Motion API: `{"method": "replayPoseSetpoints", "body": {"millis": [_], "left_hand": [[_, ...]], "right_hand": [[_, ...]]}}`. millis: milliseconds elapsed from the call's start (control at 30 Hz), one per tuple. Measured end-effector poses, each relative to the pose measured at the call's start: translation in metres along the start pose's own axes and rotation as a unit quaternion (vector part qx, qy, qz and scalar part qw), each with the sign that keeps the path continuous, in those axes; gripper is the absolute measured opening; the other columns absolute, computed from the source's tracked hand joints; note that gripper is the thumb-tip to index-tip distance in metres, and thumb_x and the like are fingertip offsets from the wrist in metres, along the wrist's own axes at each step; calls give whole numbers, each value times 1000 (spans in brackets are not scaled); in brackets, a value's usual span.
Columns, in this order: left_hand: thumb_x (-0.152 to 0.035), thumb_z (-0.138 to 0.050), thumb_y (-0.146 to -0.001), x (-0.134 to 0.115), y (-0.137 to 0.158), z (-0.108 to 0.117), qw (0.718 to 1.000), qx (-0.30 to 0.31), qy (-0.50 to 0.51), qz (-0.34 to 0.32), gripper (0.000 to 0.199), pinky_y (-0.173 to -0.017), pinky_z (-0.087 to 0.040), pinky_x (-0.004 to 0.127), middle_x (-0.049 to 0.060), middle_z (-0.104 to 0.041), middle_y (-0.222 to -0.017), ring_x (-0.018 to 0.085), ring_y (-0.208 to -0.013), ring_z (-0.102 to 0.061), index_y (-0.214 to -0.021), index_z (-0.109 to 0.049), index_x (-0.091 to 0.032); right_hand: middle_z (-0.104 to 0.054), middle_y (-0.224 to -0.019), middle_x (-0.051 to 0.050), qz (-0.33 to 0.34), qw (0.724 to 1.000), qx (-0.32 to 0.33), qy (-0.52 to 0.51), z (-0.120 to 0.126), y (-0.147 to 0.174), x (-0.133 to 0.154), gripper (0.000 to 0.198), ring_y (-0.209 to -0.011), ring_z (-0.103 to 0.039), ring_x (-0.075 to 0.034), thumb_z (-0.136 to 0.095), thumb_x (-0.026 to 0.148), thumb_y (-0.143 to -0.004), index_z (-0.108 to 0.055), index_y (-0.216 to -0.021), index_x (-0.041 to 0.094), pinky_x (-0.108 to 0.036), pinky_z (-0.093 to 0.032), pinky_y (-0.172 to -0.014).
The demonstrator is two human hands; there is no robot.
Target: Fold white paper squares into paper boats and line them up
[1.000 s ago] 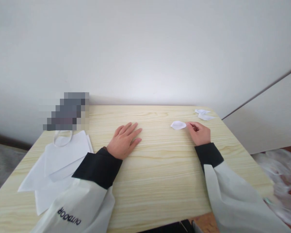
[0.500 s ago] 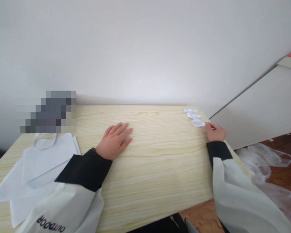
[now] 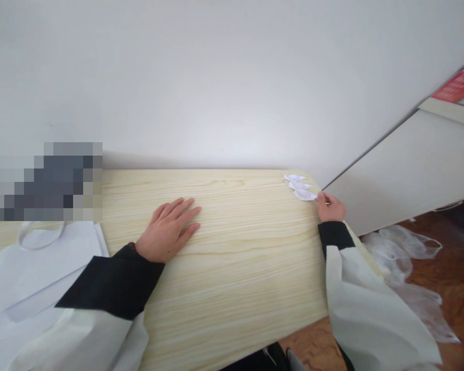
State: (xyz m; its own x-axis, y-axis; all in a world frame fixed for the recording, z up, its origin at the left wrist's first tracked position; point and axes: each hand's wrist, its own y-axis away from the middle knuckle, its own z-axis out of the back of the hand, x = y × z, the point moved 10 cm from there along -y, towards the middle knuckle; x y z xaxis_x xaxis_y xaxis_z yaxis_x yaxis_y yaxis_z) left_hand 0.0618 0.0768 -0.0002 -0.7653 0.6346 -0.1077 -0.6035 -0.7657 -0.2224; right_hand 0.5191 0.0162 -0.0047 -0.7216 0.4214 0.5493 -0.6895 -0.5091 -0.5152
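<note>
My left hand [image 3: 169, 229] lies palm down on the wooden table [image 3: 232, 278], its fingers stretched out and nothing in it. At the far right corner, my right hand [image 3: 330, 206] pinches the pointed right end of a folded white paper piece [image 3: 304, 195], which rests on the tabletop. Just behind it are two more folded paper pieces, a middle one [image 3: 299, 185] and a back one [image 3: 294, 177], lined up in a slanting row. The three sit very close, seeming to touch or overlap. Part of the held tip is hidden by my fingers.
White paper sheets [image 3: 42, 263] lie at the left, with a white loop [image 3: 42, 245] on them and a pixelated dark object behind. A wall [image 3: 216, 93] borders the table's back. Clear plastic bags [image 3: 413, 257] are on the floor at the right.
The view has turned slightly right, so everything sits further left. My right hand and the nearest paper piece seem a touch closer to the middle piece. The left hand remains flat on the table.
</note>
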Motion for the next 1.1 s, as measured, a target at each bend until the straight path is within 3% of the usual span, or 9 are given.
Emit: {"method": "replayPoseSetpoints", "body": {"millis": [433, 767, 900, 1000, 1100], "left_hand": [[-40, -33, -89, 0, -1, 2, 1000, 0, 9, 3, 44, -105, -27, 45, 7, -43, -139, 26, -130, -34, -125, -52, -21], [-40, -32, -89, -2, -1, 1, 1000, 8, 5, 11, 45, -106, -26, 45, 7, -43, -139, 26, -130, -33, -124, -52, -21], [-40, -33, -90, -2, 0, 1, 1000, 10, 2, 13, 44, -106, -26, 45, 7, -42, -139, 26, -130, -32, -125, -51, -20], [-39, -33, -90, -2, 0, 2, 1000, 9, 3, 15, 43, -105, -26, 46, 7, -42, -139, 27, -130, -32, -125, -51, -20], [-38, -35, -90, -4, 1, 2, 1000, 8, 6, 13, 42, -105, -27, 46, 8, -43, -139, 27, -130, -33, -124, -51, -20]], "right_hand": [[-68, -68, -11, -3, 1000, 17, -6, -2, 0, 0, 37, -66, -60, -23, -48, 42, -70, -70, -72, 13, -36, -46, -69], [-63, -70, -7, 7, 1000, 8, -26, 5, 7, 14, 40, -55, -52, -16, -54, 39, -69, -67, -93, 10, -35, -46, -68], [-59, -69, -3, 41, 998, 12, -35, 5, 21, 39, 38, -53, -48, -13, -54, 39, -70, -64, -96, 12, -31, -45, -65], [-57, -67, -1, 110, 992, 36, -50, 1, 44, 77, 32, -53, -46, -13, -52, 37, -74, -64, -92, 14, -28, -43, -62], [-56, -67, 0, 184, 974, 103, -84, -10, 81, 126, 25, -52, -46, -12, -51, 34, -77, -64, -90, 16, -27, -42, -61]]}}
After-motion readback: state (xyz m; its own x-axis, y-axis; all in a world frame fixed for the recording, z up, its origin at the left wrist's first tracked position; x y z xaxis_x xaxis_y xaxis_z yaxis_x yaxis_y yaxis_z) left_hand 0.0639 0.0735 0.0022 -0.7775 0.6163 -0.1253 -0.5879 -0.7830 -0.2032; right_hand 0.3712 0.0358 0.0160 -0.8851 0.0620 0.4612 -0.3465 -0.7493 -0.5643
